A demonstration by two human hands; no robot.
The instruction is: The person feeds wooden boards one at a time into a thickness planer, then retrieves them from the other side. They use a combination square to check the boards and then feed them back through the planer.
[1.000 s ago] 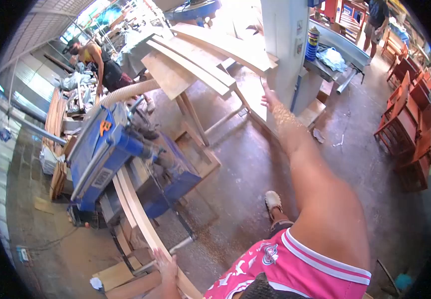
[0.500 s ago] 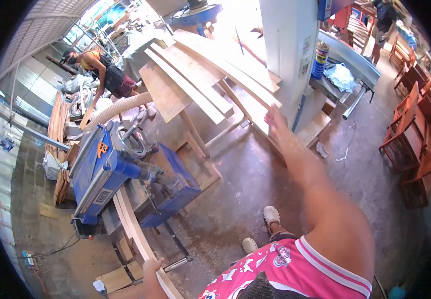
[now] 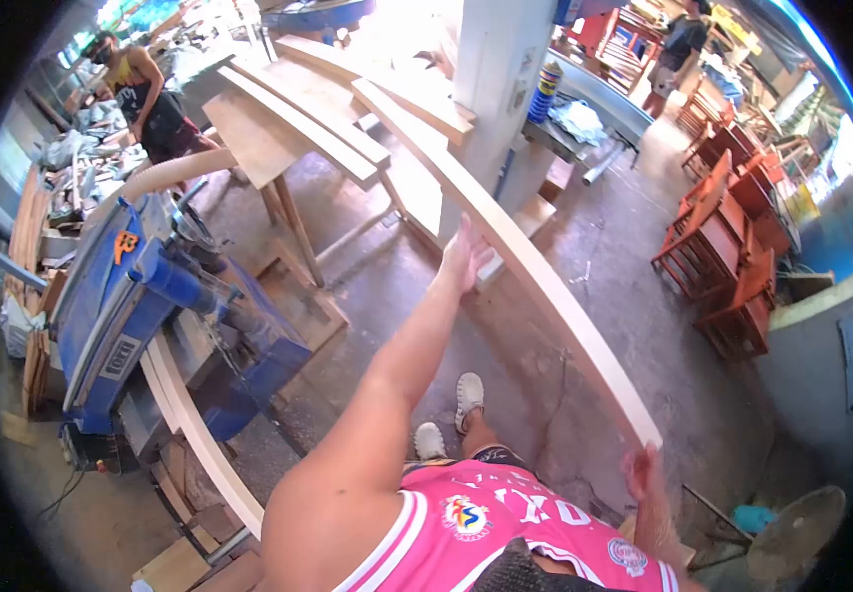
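**A:** Both hands on the curved plank [image 3: 545,286]?
**B:** Yes. Left hand [image 3: 466,255] grip wraps its edge midway, right hand [image 3: 640,472] grip holds the near end. Plank's up off the floor [image 3: 377,286], right of the blue planer [image 3: 121,286].

Blue planer [image 3: 136,296], stacked boards [image 3: 288,118], red chairs [image 3: 732,247], a person [image 3: 145,94] at the back, perhaps a spray can [image 3: 547,89].

I'm looking down on a brown concrete floor [image 3: 387,276]. Standing on it are a blue thickness planer [image 3: 141,296], red-orange wooden chairs [image 3: 722,247] and a wooden trestle table [image 3: 259,138]. On the table lie stacked flat pale boards [image 3: 298,109], and a long pale plank [image 3: 545,288] reaches back to that stack.
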